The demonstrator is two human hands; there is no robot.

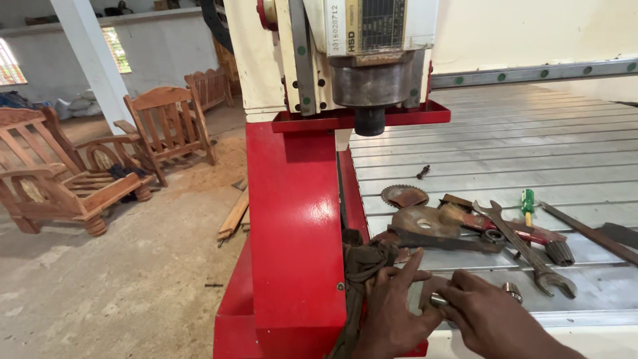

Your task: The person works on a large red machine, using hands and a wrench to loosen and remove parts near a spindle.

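At the bottom centre of the frame, the left hand (pixel 392 312) lies flat on the ribbed aluminium worktop (pixel 505 133), fingers (pixel 413 260) spread, its heel against a crumpled brown rag (pixel 364 266) that hangs over the machine's glossy red side panel (pixel 296 226). The right hand (pixel 488 316), lower right of centre, pinches a small cylindrical metal piece (pixel 437 300) between thumb and forefinger; the piece is bright steel, sits just between the two hands at the worktop's front edge, and the fingers are closed on it. A second small metal ring (pixel 512 291) rests just beside the right hand.

Further up the worktop lies a cluster of worn tools: a rusted toothed saw blade (pixel 404 195), a thick rust-brown disc (pixel 425 223), a long grey open-ended spanner (pixel 525 247), a green-handled screwdriver (pixel 528 201) and a flat dark steel bar (pixel 588 233). A small dark bolt (pixel 423 172) lies apart, above them.

At top centre, a cylindrical steel spindle (pixel 369 83) hangs from the cream machine head. At the left of the frame, carved wooden chairs (pixel 166 126) stand on a dusty concrete floor (pixel 113 286).
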